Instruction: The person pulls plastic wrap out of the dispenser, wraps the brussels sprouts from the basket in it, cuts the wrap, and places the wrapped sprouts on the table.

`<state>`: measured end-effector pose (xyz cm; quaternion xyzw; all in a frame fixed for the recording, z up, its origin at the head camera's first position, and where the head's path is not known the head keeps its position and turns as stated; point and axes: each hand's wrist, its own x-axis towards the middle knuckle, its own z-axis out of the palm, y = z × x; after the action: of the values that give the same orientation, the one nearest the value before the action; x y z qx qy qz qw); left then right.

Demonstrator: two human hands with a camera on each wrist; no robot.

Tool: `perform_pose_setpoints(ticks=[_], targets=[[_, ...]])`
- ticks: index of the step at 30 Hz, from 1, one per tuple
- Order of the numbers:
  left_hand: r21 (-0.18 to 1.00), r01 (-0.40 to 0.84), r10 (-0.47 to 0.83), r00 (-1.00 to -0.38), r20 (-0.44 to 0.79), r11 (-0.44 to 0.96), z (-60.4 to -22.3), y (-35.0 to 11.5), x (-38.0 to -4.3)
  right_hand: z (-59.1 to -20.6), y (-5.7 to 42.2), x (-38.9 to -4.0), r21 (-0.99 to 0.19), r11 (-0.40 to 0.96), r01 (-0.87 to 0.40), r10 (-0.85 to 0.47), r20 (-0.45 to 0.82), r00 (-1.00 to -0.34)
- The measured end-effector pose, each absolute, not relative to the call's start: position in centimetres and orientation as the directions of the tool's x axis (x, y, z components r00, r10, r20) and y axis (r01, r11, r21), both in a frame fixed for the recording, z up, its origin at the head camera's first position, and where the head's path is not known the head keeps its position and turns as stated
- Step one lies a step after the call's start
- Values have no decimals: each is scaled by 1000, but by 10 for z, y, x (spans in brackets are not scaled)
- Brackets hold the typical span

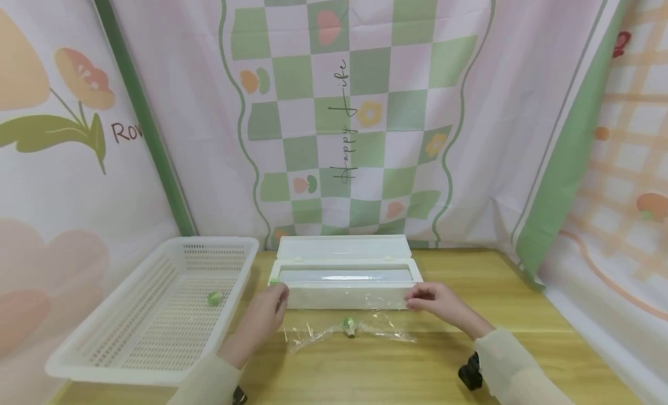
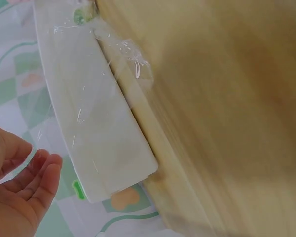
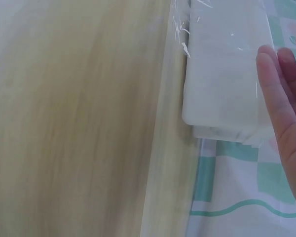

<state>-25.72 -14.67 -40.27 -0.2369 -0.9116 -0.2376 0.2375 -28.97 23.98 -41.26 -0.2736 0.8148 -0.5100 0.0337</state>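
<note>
A white cling film dispenser box [image 1: 339,297] stands on the table, its lid [image 1: 343,247] raised and a roll of film [image 1: 344,275] inside. Clear cling film [image 1: 386,333] spreads crinkled in front of the box. On or under that film sits a small green vegetable piece [image 1: 349,327] with a pale base; which, I cannot tell. My left hand [image 1: 266,309] is at the box's left front corner, with a gap between thumb and loosely bent fingers in the left wrist view. Near the right front corner is my right hand [image 1: 437,302], its fingers fairly straight in the right wrist view.
A white slotted plastic basket [image 1: 68,367] stands at the left, with another small green vegetable piece [image 1: 214,299] in it. The wooden table [image 1: 522,335] meets a patterned cloth [image 1: 407,115] at the back. Printed cloths also hang on both sides.
</note>
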Motion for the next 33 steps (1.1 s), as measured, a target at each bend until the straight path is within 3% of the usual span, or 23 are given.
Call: perform_pose_setpoints(ticks=[9, 14, 23, 33], targets=[[308, 545, 322, -771, 550, 780, -409, -148, -241, -413, 248, -283, -802, 391, -452, -503, 226, -834], [295, 591, 367, -744, 559, 751, -414, -152, -236, -414, 251, -281, -765, 389, -513, -549, 254, -796], [279, 668, 479, -710, 516, 690, -422, -161, -229, -417, 256, -277, -785, 365, -501, -631, 187, -753], [301, 693, 563, -713, 418, 655, -427, -166, -226, -424, 257, -277, -763, 275, -585, -732, 228, -642]])
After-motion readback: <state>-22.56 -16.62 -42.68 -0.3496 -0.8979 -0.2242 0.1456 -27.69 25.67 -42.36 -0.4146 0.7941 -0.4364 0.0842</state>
